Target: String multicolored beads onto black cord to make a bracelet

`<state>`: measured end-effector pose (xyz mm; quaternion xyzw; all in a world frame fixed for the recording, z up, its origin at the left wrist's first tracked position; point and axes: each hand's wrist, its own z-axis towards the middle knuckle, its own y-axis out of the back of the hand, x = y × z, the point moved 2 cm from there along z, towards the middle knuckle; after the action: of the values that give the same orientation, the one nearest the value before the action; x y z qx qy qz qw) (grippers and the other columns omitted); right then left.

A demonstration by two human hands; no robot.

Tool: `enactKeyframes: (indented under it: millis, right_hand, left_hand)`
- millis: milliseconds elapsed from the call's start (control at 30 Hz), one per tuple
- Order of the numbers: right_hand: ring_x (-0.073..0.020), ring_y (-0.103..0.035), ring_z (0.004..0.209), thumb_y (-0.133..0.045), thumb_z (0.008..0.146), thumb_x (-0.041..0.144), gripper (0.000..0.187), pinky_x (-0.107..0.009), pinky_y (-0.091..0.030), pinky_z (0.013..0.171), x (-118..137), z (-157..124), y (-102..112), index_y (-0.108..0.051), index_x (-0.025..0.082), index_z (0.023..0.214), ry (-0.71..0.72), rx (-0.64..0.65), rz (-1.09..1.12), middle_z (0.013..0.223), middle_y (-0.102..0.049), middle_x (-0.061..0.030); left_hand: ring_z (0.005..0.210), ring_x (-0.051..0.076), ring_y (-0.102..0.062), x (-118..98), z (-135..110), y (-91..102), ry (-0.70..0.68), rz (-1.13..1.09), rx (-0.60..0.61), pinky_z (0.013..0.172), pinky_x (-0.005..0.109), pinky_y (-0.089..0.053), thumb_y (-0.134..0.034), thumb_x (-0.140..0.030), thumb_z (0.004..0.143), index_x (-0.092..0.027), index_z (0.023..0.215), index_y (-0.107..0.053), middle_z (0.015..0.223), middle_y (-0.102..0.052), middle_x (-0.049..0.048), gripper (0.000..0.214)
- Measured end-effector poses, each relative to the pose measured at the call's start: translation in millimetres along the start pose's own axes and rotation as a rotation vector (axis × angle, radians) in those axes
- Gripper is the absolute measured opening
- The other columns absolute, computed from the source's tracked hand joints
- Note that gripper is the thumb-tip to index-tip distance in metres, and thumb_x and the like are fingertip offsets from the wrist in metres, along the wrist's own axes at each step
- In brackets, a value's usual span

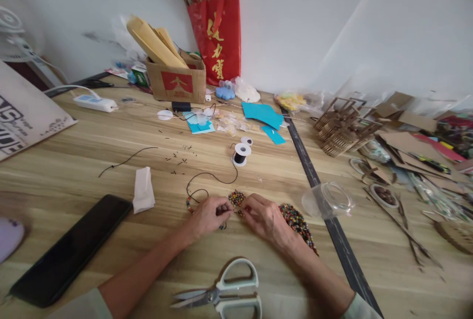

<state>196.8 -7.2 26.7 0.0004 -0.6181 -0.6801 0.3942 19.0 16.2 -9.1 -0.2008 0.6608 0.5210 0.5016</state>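
Observation:
My left hand (209, 215) rests on the wooden table (92, 161) with its fingers pinched on a thin black cord (207, 176) that carries a few beads (189, 204). My right hand (264, 218) lies beside it, fingertips closed at a small pile of coloured beads (236, 197); what they pinch is too small to see. A larger heap of mixed beads (297, 221) lies just right of the right hand. The cord runs up to a white spool of black thread (241, 154).
White-handled scissors (225, 294) lie near my forearms. A black phone (70, 250) and folded white tissue (143, 190) are left. A clear plastic lid (327, 200), wooden lattice pieces (343, 126), cardboard scraps, a cardboard box (177, 80) and red bag (218, 38) lie beyond.

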Motion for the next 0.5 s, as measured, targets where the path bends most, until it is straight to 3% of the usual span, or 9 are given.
enactKeyframes:
  millis: [233,500]
  right_hand:
    - [-0.0143,-0.06,0.08,-0.051,0.089,0.012,0.01,-0.024,-0.05,0.07,-3,-8,-15,-0.058,0.018,0.092,0.188,-0.226,0.233,0.086,-0.063,-0.0066]
    - [-0.0154,-0.062,0.082,-0.05,0.09,0.014,0.01,-0.027,-0.053,0.072,-11,-8,-20,-0.059,0.017,0.094,0.214,-0.253,0.233,0.088,-0.065,-0.0085]
  left_hand:
    - [0.055,0.009,-0.047,-1,-1,1.7,0.019,-0.068,0.027,0.051,0.018,-0.037,-0.055,-0.019,0.077,-0.013,0.072,-0.064,0.06,-0.058,-0.0006,0.012]
    - [0.055,0.009,-0.046,1,1,1.2,0.03,-0.141,0.035,0.051,0.018,-0.038,-0.056,-0.019,0.076,-0.013,0.073,-0.063,0.061,-0.056,-0.0006,0.01]
